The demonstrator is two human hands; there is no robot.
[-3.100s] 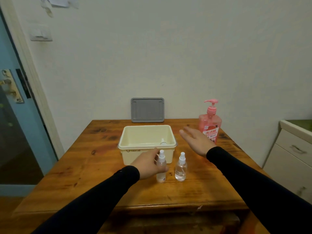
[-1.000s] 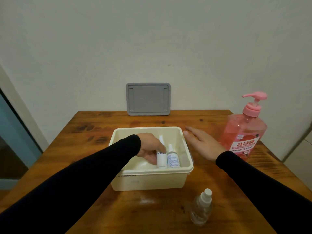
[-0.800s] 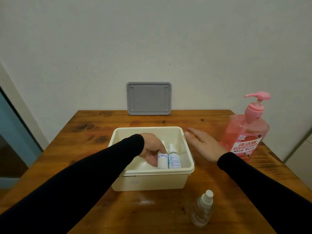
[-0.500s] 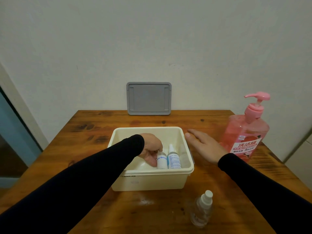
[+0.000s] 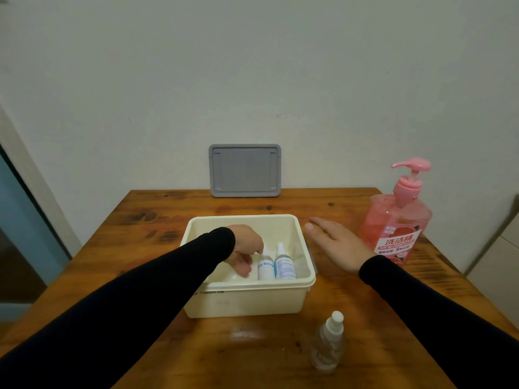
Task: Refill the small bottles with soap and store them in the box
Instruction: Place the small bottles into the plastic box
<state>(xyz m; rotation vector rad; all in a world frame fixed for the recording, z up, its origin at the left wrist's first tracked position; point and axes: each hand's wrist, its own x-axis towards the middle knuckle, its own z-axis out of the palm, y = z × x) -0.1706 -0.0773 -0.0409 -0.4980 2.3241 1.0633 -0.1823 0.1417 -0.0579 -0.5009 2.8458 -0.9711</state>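
Item, left to right: left hand (image 5: 245, 249) inside the cream box (image 5: 196, 300), fingers loosely curled beside the white labelled bottle (image 5: 266, 267), grip or release not discernible; a second labelled bottle (image 5: 284, 263) stands upright, touching it. Risk: withdrawing the hand could topple both, being narrow and close-set. Right hand (image 5: 337, 245) flat and open near the box; clear spray bottle (image 5: 328, 343) remains outside on the table (image 5: 393, 332), near the front edge.
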